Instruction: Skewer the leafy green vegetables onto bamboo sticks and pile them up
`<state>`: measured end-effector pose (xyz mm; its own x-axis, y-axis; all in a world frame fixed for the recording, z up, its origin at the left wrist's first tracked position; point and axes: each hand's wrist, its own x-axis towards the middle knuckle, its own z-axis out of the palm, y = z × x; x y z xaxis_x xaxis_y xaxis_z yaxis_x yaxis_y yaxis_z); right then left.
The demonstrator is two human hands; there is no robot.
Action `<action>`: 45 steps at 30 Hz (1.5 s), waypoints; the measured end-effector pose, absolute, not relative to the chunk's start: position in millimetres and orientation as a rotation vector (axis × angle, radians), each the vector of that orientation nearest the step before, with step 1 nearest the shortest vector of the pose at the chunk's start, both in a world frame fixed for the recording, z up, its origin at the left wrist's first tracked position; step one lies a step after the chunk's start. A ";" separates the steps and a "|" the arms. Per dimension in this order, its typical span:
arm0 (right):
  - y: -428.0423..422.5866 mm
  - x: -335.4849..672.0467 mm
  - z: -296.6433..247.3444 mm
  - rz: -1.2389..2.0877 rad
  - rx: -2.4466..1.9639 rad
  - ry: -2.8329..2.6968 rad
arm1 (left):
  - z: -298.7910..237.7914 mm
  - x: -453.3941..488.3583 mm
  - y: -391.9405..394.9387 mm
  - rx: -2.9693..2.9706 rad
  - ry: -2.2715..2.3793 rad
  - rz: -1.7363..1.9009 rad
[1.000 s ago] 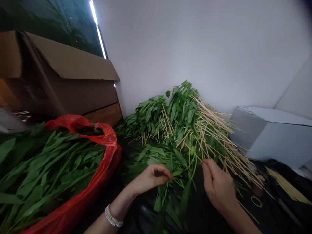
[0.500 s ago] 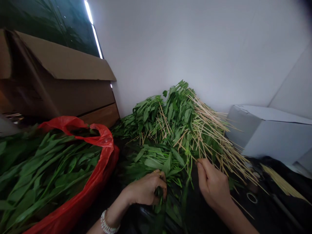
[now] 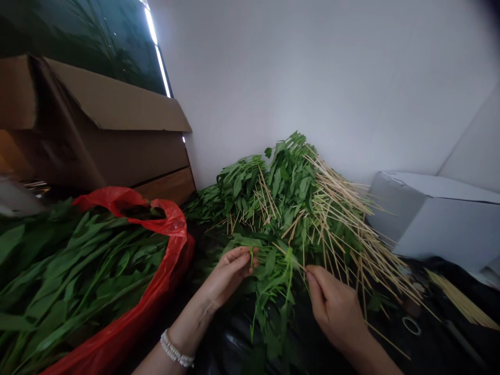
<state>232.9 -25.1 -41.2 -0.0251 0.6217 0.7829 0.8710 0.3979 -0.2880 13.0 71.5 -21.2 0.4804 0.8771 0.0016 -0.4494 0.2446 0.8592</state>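
My right hand [image 3: 336,304] is closed around one end of a thin wooden skewer [image 3: 300,266], which points up and to the left. A leafy green stem [image 3: 289,259] hangs from that skewer, its leaves trailing downward. My left hand [image 3: 228,273], a beaded bracelet on its wrist, pinches a green sprig [image 3: 251,255] between thumb and fingers, left of the skewer's tip. Loose leafy greens [image 3: 269,273] lie just behind and between both hands. Farther back is a pile of skewered greens [image 3: 287,179], bare skewer ends [image 3: 347,208] fanning out to the right.
At left, a red plastic bag [image 3: 177,250] holds many long-leaved greens [image 3: 105,260], with an open cardboard box [image 3: 128,151] behind it. A white box [image 3: 422,219] stands at right. Near it are spare skewers [image 3: 461,299] and a roll of tape [image 3: 411,325] on black plastic.
My left hand has risen from the loose greens with a sprig in its fingers, nearer the skewer's tip. My right hand has shifted slightly left and down with the skewer.
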 end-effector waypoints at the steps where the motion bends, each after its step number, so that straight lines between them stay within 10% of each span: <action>1: -25.0 230.8 -42.7 -0.341 -1.293 -1.763 | -21.5 13.4 72.1 0.901 0.535 0.967; 45: -26.3 218.8 -52.5 -0.355 -1.336 -1.890 | -26.4 24.8 70.4 0.839 0.657 1.030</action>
<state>218.8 -26.3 -52.5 -0.1444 0.6727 0.7257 0.8901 0.4087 -0.2017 24.8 70.4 -26.4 0.3804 0.9211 -0.0829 -0.4636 0.2675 0.8447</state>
